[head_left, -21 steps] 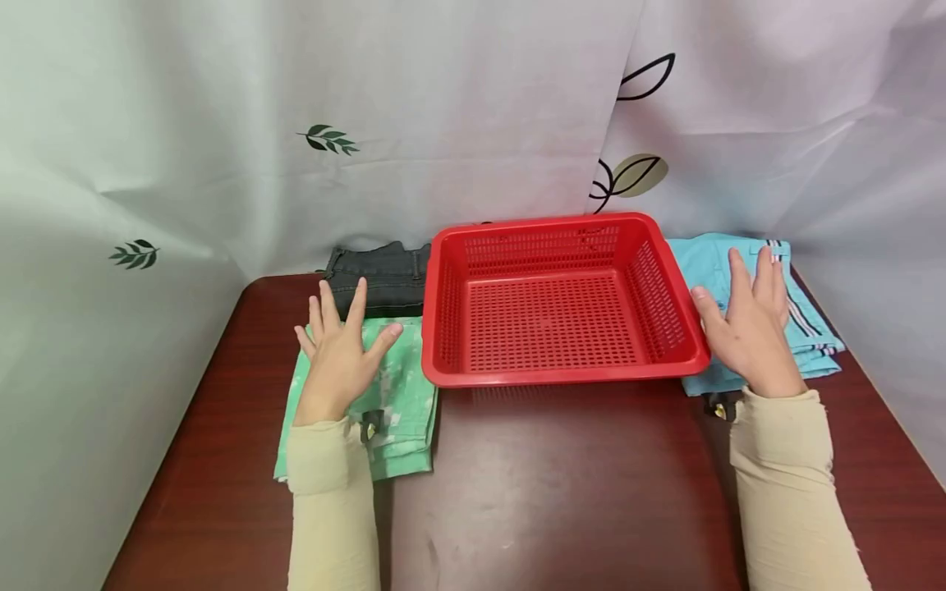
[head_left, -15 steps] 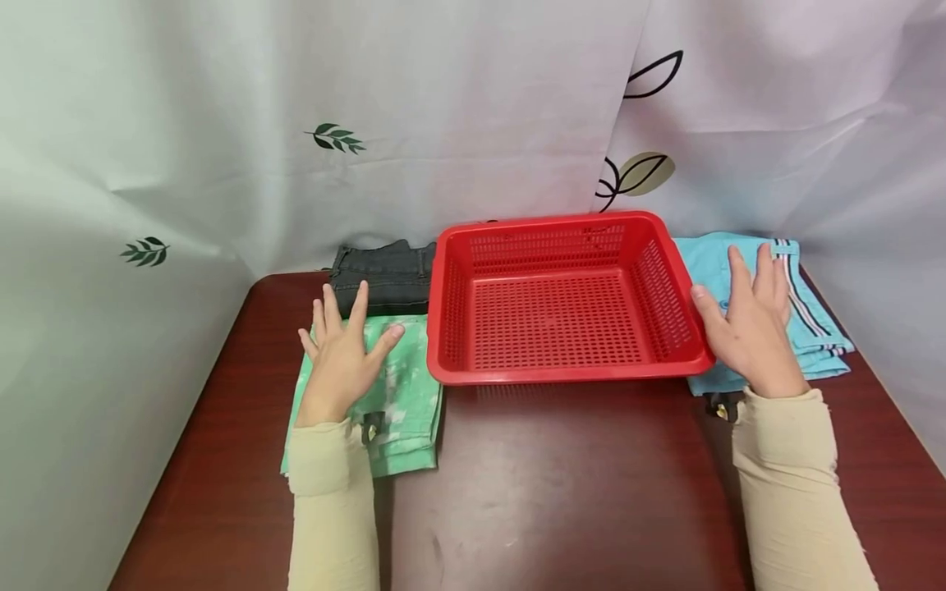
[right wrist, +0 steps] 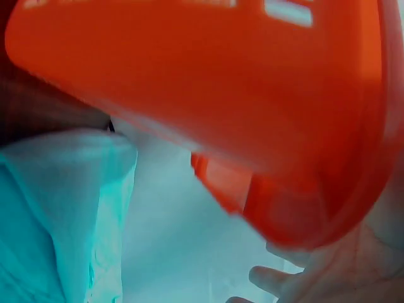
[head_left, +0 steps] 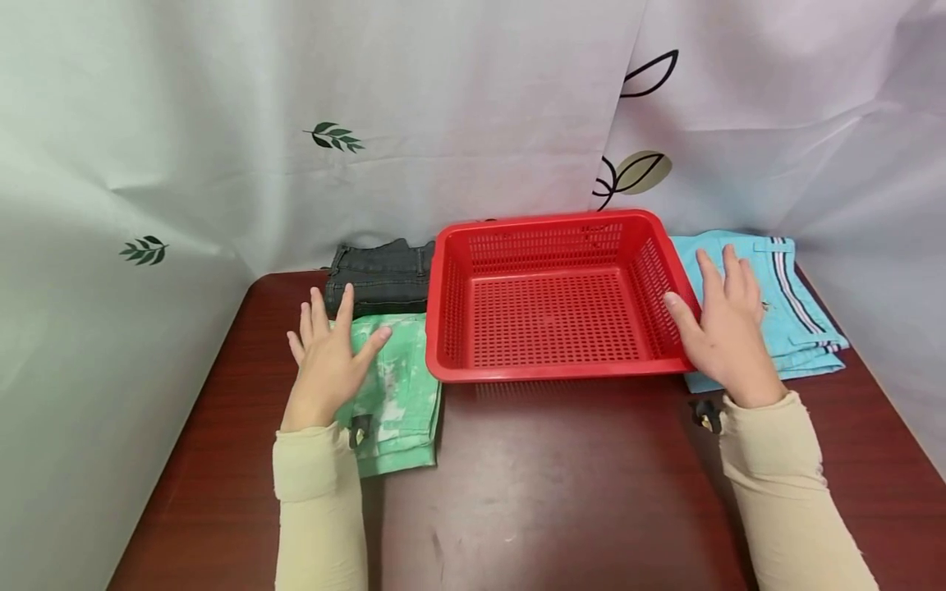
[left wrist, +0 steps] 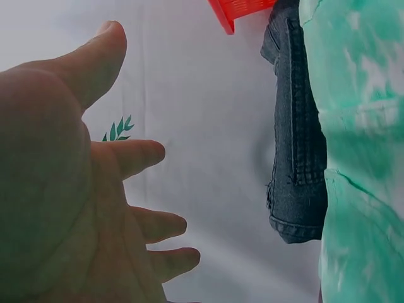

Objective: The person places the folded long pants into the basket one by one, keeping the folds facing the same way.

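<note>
A red plastic basket (head_left: 562,373) with slotted sides stands at the middle back of the table. My left hand (head_left: 325,373) hovers with fingers spread over folded green-and-white trousers (head_left: 402,394), holding nothing. In the left wrist view the palm (left wrist: 50,189) appears apart from the green cloth. My right hand (head_left: 727,345) has straight fingers, its thumb overlapping the basket's right rim. Close by in the right wrist view are the basket wall (right wrist: 189,82) and that hand (right wrist: 341,278); whether they touch, I cannot tell. Folded light blue trousers (head_left: 794,304) lie beyond the right hand.
Folded dark grey jeans (head_left: 380,275) lie at the back left, between the green trousers and the curtain. A pale curtain (head_left: 473,107) with leaf prints encloses the back and sides. The dark reddish-brown table (head_left: 547,484) extends toward the front.
My right hand has shifted left, so its thumb now overlaps the basket's rim. The left hand has drifted slightly left. The basket and the clothes show no clear movement.
</note>
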`<state>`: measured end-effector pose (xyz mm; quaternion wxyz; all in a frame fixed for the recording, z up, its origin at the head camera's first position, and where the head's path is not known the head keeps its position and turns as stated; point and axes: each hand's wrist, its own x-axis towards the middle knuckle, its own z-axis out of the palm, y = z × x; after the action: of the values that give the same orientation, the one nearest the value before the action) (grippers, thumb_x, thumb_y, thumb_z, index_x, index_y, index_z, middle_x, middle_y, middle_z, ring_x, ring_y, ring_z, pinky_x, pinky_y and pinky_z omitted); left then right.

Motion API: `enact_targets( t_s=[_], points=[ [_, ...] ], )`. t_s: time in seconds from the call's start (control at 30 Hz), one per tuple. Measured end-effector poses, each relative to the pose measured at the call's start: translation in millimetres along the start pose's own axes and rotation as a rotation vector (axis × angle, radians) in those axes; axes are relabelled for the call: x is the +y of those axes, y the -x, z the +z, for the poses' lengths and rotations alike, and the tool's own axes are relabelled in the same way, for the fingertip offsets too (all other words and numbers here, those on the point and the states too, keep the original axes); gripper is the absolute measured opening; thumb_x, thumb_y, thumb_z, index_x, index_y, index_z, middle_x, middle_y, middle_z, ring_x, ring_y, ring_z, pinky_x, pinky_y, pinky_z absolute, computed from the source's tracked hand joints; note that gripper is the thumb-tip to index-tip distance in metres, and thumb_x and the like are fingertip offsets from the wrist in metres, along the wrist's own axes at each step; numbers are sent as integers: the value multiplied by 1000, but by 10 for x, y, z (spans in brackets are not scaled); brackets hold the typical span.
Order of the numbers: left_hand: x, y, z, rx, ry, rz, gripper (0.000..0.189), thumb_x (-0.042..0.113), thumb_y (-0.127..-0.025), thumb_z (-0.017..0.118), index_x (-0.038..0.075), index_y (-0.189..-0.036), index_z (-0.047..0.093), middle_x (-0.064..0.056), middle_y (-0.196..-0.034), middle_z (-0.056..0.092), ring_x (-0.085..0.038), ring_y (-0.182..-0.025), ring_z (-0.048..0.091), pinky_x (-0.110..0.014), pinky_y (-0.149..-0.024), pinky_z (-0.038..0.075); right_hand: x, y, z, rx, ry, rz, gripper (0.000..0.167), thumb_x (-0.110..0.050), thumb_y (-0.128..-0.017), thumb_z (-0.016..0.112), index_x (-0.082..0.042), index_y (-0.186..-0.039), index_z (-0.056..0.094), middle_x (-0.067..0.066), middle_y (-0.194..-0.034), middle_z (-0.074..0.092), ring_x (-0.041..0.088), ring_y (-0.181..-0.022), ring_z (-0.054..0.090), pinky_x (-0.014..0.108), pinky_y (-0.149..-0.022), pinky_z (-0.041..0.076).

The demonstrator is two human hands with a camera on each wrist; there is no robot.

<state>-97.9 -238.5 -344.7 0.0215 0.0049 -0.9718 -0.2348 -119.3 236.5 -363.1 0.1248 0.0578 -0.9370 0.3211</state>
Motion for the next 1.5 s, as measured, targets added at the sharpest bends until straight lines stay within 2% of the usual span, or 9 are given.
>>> enact_targets(
  t_s=[0.2,0.7,1.17,1.5],
  points=[
    [-57,47,-24,0,12,-5,88,63,-99,46,15,-163,9,-22,-164,-17,-48,-148,-17,-75,-108,-12,-118,48,82,21,-20,-40,71,-28,-100,55,0,-158,23,26,-165,7,47,-150,1,70,-114,-1],
    [-181,163,-93,-13,36,-30,86,59,-101,46,14,-163,7,-22,-164,-18,-49,-148,-15,-76,-108,-8,-386,110,277,59,-52,-153,70,-25,-96,62,-1,-155,33,29,-160,21,49,-147,12,74,-110,12],
    [-287,203,-147,-58,35,-62,87,60,-102,43,13,-163,4,-26,-163,-15,-54,-147,-9,-75,-111,1,-624,223,424,22,-68,-231,75,-21,-90,72,-5,-154,36,22,-161,25,44,-147,17,69,-113,16],
    [-362,255,-181,-86,29,-78,86,58,-103,43,14,-163,1,-30,-162,-13,-56,-147,-3,-77,-107,14,-780,323,576,-27,-73,-297,76,-21,-89,76,-6,-153,39,19,-161,26,40,-147,19,66,-112,20]
  ],
)
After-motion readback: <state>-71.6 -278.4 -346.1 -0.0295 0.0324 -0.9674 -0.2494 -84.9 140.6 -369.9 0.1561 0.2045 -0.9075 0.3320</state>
